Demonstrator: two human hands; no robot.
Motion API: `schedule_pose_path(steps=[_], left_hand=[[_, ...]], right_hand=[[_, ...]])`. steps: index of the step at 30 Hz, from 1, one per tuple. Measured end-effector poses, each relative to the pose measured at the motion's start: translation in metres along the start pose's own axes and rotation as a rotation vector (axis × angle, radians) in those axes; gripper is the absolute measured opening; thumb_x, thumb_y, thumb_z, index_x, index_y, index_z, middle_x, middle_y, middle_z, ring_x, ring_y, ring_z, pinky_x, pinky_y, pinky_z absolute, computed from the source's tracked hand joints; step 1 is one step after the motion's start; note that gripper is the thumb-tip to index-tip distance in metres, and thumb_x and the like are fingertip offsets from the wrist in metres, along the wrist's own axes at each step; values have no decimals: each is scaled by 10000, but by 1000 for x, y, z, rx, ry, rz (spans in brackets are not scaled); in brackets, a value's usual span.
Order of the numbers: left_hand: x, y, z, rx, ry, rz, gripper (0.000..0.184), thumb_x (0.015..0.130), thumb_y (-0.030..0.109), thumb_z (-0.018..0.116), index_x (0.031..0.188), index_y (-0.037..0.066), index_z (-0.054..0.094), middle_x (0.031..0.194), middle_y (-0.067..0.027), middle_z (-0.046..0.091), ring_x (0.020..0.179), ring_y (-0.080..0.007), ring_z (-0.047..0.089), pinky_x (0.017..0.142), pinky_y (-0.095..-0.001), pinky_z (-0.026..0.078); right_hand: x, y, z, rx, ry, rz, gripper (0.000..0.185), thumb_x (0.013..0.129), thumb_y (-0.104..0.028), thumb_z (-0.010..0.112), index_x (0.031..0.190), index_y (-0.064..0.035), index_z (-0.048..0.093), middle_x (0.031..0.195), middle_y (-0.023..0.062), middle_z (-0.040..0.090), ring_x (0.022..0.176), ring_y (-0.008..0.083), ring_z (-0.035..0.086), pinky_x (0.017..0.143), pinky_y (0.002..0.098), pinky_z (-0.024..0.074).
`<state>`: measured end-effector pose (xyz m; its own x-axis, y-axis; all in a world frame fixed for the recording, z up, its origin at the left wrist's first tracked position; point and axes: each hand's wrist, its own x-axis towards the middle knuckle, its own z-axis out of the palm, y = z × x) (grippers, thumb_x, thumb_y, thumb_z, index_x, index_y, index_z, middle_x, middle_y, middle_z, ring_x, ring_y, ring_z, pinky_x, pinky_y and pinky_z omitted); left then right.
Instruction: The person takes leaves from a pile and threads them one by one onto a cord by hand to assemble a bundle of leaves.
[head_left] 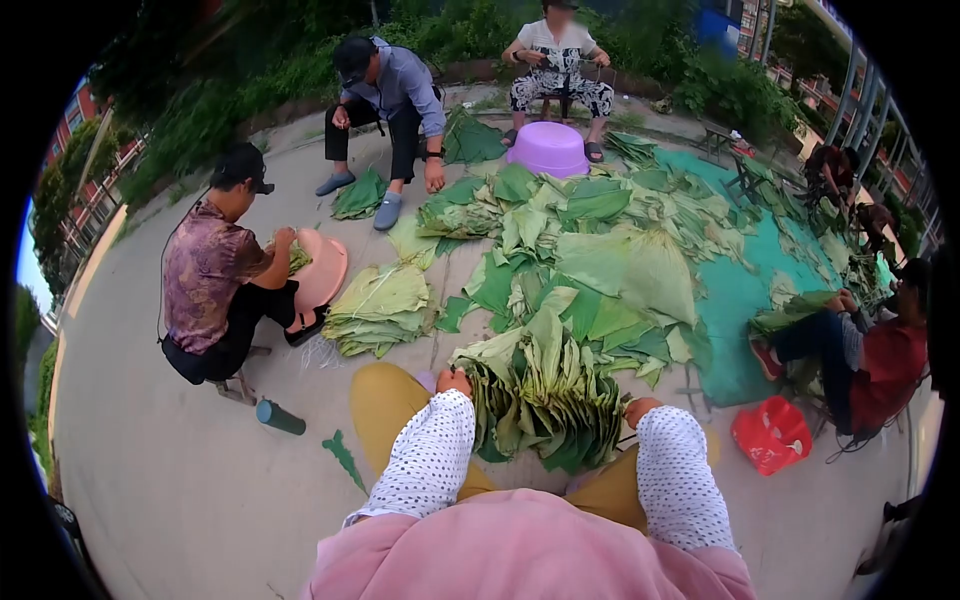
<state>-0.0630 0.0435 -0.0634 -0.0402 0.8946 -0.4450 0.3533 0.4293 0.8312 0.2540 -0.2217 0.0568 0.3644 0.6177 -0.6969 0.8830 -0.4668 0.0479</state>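
Head view: with the fingers of your left hand (455, 381) and right hand (641, 410) grasping the leaf bundle (543, 400) at opposite sides, press inward evenly.

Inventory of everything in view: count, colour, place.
Leaf bundle: one, green, between the hands
Leaf stack: one, pale green, ground, front left
Loose leaves: many, green, centre
Sheet: one, teal, right
Basin: one, purple, far centre
Tub: one, salmon pink, left
Bottle: one, dark teal, near left
Bag: one, red, near right
Co-workers: at least five, mixed clothing, around leaves
Hands: two, bare; left, right, at bundle's sides
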Motion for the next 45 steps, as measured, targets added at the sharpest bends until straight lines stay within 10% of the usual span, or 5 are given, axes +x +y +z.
schedule_pose_path(steps=[2, 8, 25, 33, 45], left_hand=[[-24, 25, -11, -10, -97, -112, 197, 927, 240, 532, 932, 45, 502, 781, -52, 599, 656, -174, 591, 523, -335, 510], [-30, 24, -18, -113, -180, -110, 230, 912, 268, 564, 885, 42, 539, 788, -63, 620, 638, -162, 605, 496, -306, 516], [-1, 5, 2, -280, -216, -144, 302, 893, 282, 604, 984, 6, 524, 826, -89, 603, 671, -190, 585, 532, -335, 552], [-39, 61, -10, -566, -463, -121, 190, 938, 199, 534, 1043, 55, 468, 990, -133, 608, 916, -296, 627, 680, -410, 526], [-55, 131, -36, -666, -453, 185, 185, 920, 151, 569, 976, -10, 497, 952, -137, 610, 835, -268, 640, 626, -315, 561]], right_hand=[[-10, -6, -11, -53, -38, -75, 353, 890, -268, 443, 1151, -141, 645, 1251, 115, 572, 1146, 304, 540, 965, 389, 439], [-8, -16, 2, 382, 183, 42, 367, 838, -307, 483, 1097, -113, 656, 1118, 176, 625, 1065, 362, 574, 952, 414, 438], [-30, -39, 7, 199, 214, 96, 323, 838, -208, 493, 1085, -72, 650, 1111, 190, 629, 1059, 354, 587, 913, 432, 464], [-42, -25, 6, 399, 713, 9, 187, 806, -248, 573, 847, -90, 665, 833, 183, 657, 818, 359, 632, 742, 432, 502], [-70, -8, -16, 1131, 1000, -32, 197, 864, -245, 585, 952, -92, 672, 798, 127, 666, 737, 282, 636, 700, 371, 491]])
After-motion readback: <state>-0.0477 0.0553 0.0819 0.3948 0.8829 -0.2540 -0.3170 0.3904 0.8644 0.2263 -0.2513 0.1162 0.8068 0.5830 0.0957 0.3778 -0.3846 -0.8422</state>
